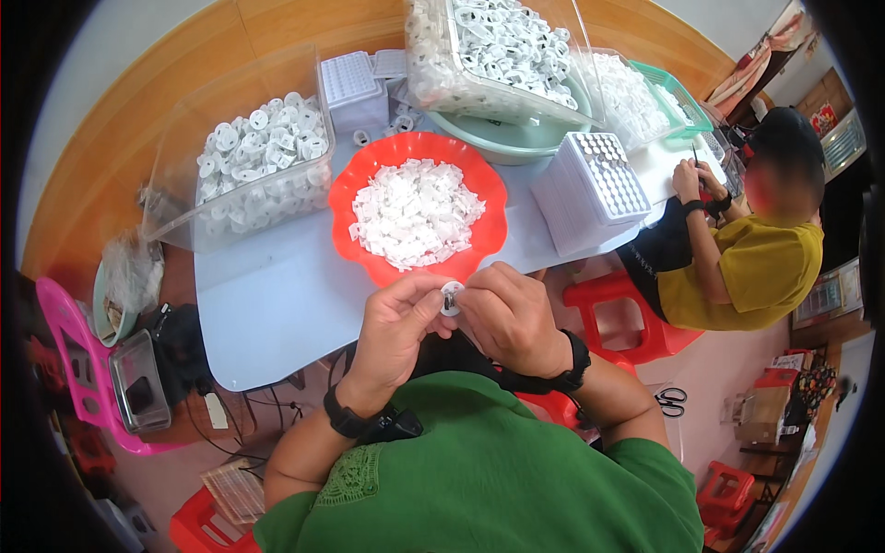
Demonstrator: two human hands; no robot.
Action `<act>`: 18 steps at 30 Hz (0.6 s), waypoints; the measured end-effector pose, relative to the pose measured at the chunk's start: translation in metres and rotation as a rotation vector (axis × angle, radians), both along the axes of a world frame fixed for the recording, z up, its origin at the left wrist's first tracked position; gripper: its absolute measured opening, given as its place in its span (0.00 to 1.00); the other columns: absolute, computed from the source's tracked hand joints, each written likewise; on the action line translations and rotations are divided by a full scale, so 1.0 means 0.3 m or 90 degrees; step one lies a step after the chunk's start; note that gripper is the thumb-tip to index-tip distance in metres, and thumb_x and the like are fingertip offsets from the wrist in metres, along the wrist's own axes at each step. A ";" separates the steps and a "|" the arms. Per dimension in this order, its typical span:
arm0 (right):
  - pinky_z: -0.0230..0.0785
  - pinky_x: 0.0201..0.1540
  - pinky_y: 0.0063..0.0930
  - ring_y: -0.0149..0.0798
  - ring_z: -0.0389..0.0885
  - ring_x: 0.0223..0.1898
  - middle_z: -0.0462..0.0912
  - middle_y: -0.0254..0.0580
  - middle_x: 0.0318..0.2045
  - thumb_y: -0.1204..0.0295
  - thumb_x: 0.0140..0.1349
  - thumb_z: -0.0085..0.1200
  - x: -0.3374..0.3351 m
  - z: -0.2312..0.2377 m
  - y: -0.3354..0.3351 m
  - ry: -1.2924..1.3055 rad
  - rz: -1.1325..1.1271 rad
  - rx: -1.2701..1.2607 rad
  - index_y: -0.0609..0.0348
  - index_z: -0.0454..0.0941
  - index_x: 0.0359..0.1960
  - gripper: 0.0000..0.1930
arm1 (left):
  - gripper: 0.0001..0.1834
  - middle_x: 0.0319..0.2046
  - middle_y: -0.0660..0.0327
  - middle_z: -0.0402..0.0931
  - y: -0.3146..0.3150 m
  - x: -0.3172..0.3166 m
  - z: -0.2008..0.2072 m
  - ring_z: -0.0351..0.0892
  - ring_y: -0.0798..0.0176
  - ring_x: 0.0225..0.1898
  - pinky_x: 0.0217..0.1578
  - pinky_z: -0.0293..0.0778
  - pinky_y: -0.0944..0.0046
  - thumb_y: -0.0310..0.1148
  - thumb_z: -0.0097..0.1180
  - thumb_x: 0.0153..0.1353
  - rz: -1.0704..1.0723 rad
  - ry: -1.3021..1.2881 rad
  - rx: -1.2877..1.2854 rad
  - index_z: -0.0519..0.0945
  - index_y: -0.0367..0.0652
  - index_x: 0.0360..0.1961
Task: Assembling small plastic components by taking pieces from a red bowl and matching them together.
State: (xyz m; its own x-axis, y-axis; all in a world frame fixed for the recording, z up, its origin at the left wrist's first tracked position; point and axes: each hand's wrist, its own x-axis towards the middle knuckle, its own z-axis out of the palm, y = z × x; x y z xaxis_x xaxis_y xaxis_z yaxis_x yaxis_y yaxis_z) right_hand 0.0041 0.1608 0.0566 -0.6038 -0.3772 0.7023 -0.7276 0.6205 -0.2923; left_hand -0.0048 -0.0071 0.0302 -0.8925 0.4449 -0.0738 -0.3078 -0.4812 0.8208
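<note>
My left hand (392, 327) pinches a small round white plastic part (451, 299) with a dark metallic middle, between thumb and forefinger. Curled closed, my right hand (516, 318) meets the same part at its right edge; whether its fingertips also hold a smaller piece is hidden. Just beyond both hands stands a red scalloped bowl (346, 180), heaped with small flat white plastic pieces (419, 212). Both hands are over the near edge of the light blue table (267, 313).
Clear bins hold round white parts (263, 147) at left and more parts (516, 46) at the back, above a pale green basin (502, 143). Stacked white trays (595, 194) stand at right. A co-worker in a yellow shirt (770, 267) sits to the right, handling something.
</note>
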 end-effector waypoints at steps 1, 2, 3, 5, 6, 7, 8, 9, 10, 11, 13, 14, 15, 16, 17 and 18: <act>0.65 0.20 0.31 0.41 0.71 0.23 0.71 0.41 0.25 0.82 0.42 0.55 0.000 -0.001 0.000 -0.001 0.000 0.001 0.65 0.71 0.25 0.07 | 0.10 0.34 0.59 0.78 0.000 0.001 -0.003 0.77 0.69 0.29 0.31 0.75 0.71 0.28 0.49 0.65 0.000 -0.001 0.001 0.76 0.34 0.45; 0.65 0.21 0.32 0.41 0.71 0.24 0.70 0.41 0.24 0.82 0.43 0.54 0.000 -0.001 0.002 -0.025 0.004 0.002 0.64 0.70 0.25 0.07 | 0.10 0.34 0.59 0.78 0.000 0.003 -0.007 0.77 0.70 0.29 0.31 0.75 0.71 0.28 0.49 0.65 0.001 0.010 -0.012 0.76 0.34 0.44; 0.65 0.21 0.33 0.42 0.71 0.24 0.70 0.41 0.24 0.82 0.43 0.54 -0.001 -0.001 0.004 -0.050 0.007 0.004 0.64 0.70 0.25 0.07 | 0.10 0.34 0.59 0.78 0.001 0.004 -0.012 0.77 0.70 0.29 0.31 0.75 0.71 0.27 0.49 0.65 0.002 0.021 -0.024 0.76 0.34 0.44; 0.65 0.22 0.33 0.43 0.71 0.24 0.70 0.42 0.24 0.82 0.44 0.54 -0.003 -0.002 0.005 -0.060 0.011 -0.002 0.64 0.69 0.25 0.07 | 0.10 0.34 0.59 0.78 0.005 0.006 -0.021 0.77 0.70 0.29 0.30 0.74 0.71 0.27 0.49 0.65 0.008 0.027 -0.031 0.76 0.33 0.44; 0.65 0.22 0.34 0.44 0.72 0.25 0.70 0.43 0.24 0.81 0.44 0.53 -0.005 -0.003 0.007 -0.068 0.015 -0.008 0.64 0.69 0.25 0.06 | 0.10 0.33 0.59 0.78 0.007 0.007 -0.023 0.76 0.70 0.28 0.30 0.74 0.71 0.27 0.49 0.65 0.014 0.035 -0.038 0.76 0.33 0.44; 0.65 0.22 0.34 0.44 0.72 0.25 0.70 0.43 0.24 0.81 0.44 0.53 -0.008 -0.005 0.010 -0.070 0.014 -0.008 0.64 0.69 0.25 0.06 | 0.10 0.33 0.59 0.78 0.008 0.008 -0.024 0.76 0.70 0.28 0.30 0.74 0.71 0.27 0.49 0.65 0.012 0.033 -0.039 0.76 0.33 0.44; 0.65 0.22 0.34 0.44 0.72 0.25 0.70 0.43 0.24 0.81 0.44 0.53 -0.012 -0.009 0.014 -0.077 0.025 -0.005 0.64 0.69 0.24 0.06 | 0.10 0.33 0.60 0.77 0.010 0.008 -0.023 0.76 0.70 0.28 0.30 0.73 0.71 0.27 0.48 0.65 0.013 0.031 -0.047 0.76 0.33 0.44; 0.65 0.23 0.35 0.45 0.72 0.25 0.70 0.43 0.24 0.81 0.45 0.53 -0.015 -0.013 0.019 -0.084 0.037 -0.003 0.63 0.68 0.24 0.06 | 0.10 0.33 0.60 0.77 0.011 0.010 -0.023 0.76 0.71 0.28 0.30 0.73 0.72 0.26 0.48 0.65 0.013 0.029 -0.055 0.76 0.32 0.44; 0.65 0.23 0.35 0.45 0.72 0.25 0.70 0.43 0.24 0.81 0.45 0.53 -0.016 -0.015 0.024 -0.086 0.035 -0.004 0.63 0.68 0.24 0.06 | 0.10 0.33 0.60 0.77 0.014 0.011 -0.025 0.76 0.71 0.28 0.30 0.73 0.72 0.26 0.48 0.65 0.011 0.027 -0.056 0.76 0.32 0.44; 0.65 0.23 0.35 0.45 0.72 0.25 0.70 0.44 0.24 0.81 0.45 0.53 -0.016 -0.018 0.029 -0.099 0.041 0.011 0.63 0.68 0.23 0.06 | 0.10 0.32 0.60 0.77 0.019 0.013 -0.028 0.75 0.71 0.27 0.29 0.73 0.72 0.26 0.48 0.65 0.013 0.024 -0.063 0.76 0.32 0.44; 0.65 0.24 0.36 0.46 0.72 0.25 0.70 0.44 0.24 0.80 0.45 0.53 -0.014 -0.023 0.035 -0.115 0.045 0.024 0.62 0.68 0.23 0.06 | 0.10 0.32 0.60 0.77 0.026 0.016 -0.035 0.75 0.71 0.27 0.29 0.72 0.72 0.26 0.48 0.65 0.013 0.018 -0.071 0.76 0.32 0.44; 0.65 0.24 0.36 0.46 0.72 0.25 0.70 0.44 0.24 0.80 0.45 0.53 -0.013 -0.025 0.036 -0.129 0.042 0.038 0.62 0.68 0.23 0.06 | 0.10 0.31 0.60 0.78 0.030 0.018 -0.039 0.75 0.71 0.27 0.29 0.72 0.72 0.26 0.48 0.65 0.019 0.003 -0.071 0.76 0.32 0.44; 0.65 0.24 0.37 0.46 0.72 0.24 0.71 0.44 0.23 0.80 0.45 0.53 -0.012 -0.028 0.037 -0.143 0.038 0.052 0.62 0.68 0.23 0.06 | 0.10 0.31 0.61 0.78 0.033 0.019 -0.044 0.75 0.72 0.27 0.28 0.72 0.73 0.26 0.48 0.65 0.025 -0.012 -0.072 0.77 0.32 0.43; 0.65 0.24 0.37 0.46 0.72 0.24 0.71 0.44 0.23 0.80 0.45 0.53 -0.014 -0.029 0.038 -0.144 0.037 0.051 0.62 0.68 0.23 0.06 | 0.10 0.31 0.61 0.78 0.036 0.018 -0.045 0.75 0.72 0.27 0.28 0.72 0.73 0.26 0.48 0.65 0.023 -0.014 -0.073 0.77 0.32 0.43; 0.64 0.25 0.37 0.47 0.72 0.24 0.71 0.44 0.22 0.79 0.45 0.53 -0.017 -0.029 0.038 -0.151 0.033 0.042 0.62 0.68 0.23 0.06 | 0.10 0.31 0.61 0.78 0.037 0.016 -0.047 0.75 0.72 0.26 0.28 0.72 0.73 0.26 0.48 0.66 0.025 -0.019 -0.080 0.77 0.33 0.43; 0.64 0.25 0.38 0.47 0.72 0.23 0.71 0.44 0.21 0.79 0.45 0.54 -0.018 -0.030 0.038 -0.157 0.029 0.033 0.62 0.68 0.23 0.06 | 0.10 0.30 0.61 0.78 0.038 0.015 -0.048 0.75 0.72 0.26 0.28 0.72 0.73 0.27 0.47 0.66 0.027 -0.025 -0.087 0.77 0.33 0.43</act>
